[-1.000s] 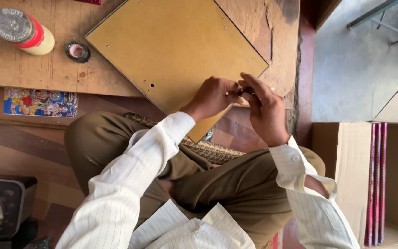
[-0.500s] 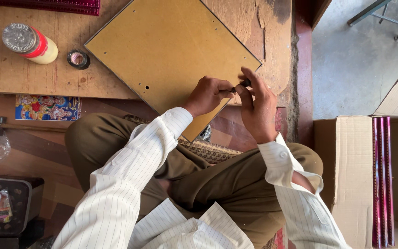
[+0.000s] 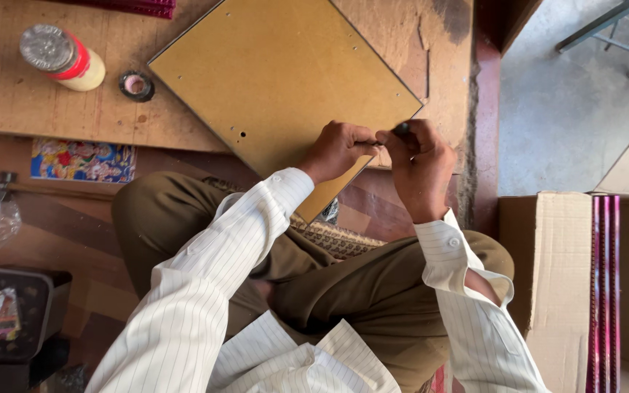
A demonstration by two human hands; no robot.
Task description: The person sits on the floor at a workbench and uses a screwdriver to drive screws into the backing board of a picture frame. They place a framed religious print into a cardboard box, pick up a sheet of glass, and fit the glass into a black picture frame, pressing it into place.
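Small dark tool (image 3: 394, 131) pinched between both sets of fingers, at the board's near corner; long axis roughly left-right, tip hidden, kind unclear. Left hand (image 3: 338, 149) and right hand (image 3: 422, 164) closed tight on it, a bit higher up the board than half a second ago. Yellow board (image 3: 278, 80) lies diamond-wise on the worktop (image 3: 9, 109), top corner cut off. Jar (image 3: 60, 57) and tape roll (image 3: 137, 85) sit well left.
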